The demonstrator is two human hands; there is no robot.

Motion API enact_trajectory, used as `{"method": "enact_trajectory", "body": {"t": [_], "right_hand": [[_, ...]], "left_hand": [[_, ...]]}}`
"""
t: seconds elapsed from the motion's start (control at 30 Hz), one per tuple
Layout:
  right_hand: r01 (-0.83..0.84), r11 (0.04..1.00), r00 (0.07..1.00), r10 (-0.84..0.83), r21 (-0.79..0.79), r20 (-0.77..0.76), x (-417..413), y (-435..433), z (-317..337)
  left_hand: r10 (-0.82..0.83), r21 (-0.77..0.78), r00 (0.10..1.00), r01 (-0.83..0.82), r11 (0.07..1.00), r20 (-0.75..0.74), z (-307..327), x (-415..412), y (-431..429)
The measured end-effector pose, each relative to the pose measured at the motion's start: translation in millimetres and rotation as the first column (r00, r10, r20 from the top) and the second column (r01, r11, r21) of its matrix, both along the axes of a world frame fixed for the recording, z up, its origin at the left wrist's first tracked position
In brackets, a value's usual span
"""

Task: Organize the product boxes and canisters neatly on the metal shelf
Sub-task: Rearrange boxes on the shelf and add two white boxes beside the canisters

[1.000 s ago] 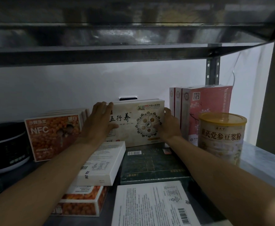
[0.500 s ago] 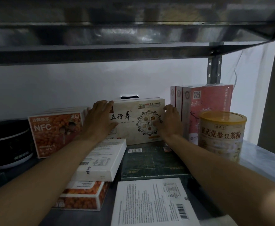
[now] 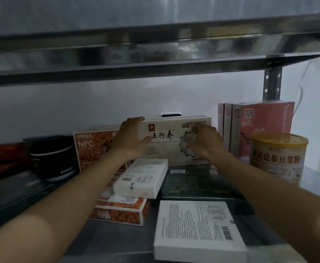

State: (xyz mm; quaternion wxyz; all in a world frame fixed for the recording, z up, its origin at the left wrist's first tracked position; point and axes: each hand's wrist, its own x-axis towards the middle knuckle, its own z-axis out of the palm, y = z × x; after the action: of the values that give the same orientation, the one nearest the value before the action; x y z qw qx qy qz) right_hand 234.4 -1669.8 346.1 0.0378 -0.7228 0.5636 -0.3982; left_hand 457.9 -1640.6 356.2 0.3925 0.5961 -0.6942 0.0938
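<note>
Cream box (image 3: 166,149) standing upright at the back of the metal shelf (image 3: 318,179). Left hand (image 3: 130,137) gripping its top-left corner; right hand (image 3: 204,143) resting on its front, too blurred to tell its grip. Likely squaring it; next move calling for releasing without tipping.

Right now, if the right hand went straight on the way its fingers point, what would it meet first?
The front of the cream box; the right hand seems to touch it, though blur leaves contact unsure.
</note>
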Motion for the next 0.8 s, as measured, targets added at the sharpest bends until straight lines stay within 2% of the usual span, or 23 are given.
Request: {"method": "enact_trajectory", "body": {"t": [0.17,0.37,0.7,0.8], "right_hand": [[-0.198,0.98,0.972,0.196,0.001,0.128,15.9,30.0,14.6],[-0.29,0.957,0.949,0.291,-0.032,0.118,42.7,80.9,16.8],[-0.427,0.903,0.871,0.425,-0.048,0.247,94.8,177.7,7.3],[-0.526,0.848,0.793,0.514,-0.057,0.329,113.2,206.3,-5.4]], "left_hand": [[-0.012,-0.029,0.989,0.008,1.0,-0.15,5.1,8.4,38.2],[-0.044,-0.075,0.933,0.019,0.997,-0.357,1.4,24.5,101.9],[0.114,0.003,0.789,-0.141,0.99,-0.604,-26.5,83.1,207.0],[0.18,0.033,0.751,-0.207,0.978,-0.636,-43.0,96.9,244.3]]}}
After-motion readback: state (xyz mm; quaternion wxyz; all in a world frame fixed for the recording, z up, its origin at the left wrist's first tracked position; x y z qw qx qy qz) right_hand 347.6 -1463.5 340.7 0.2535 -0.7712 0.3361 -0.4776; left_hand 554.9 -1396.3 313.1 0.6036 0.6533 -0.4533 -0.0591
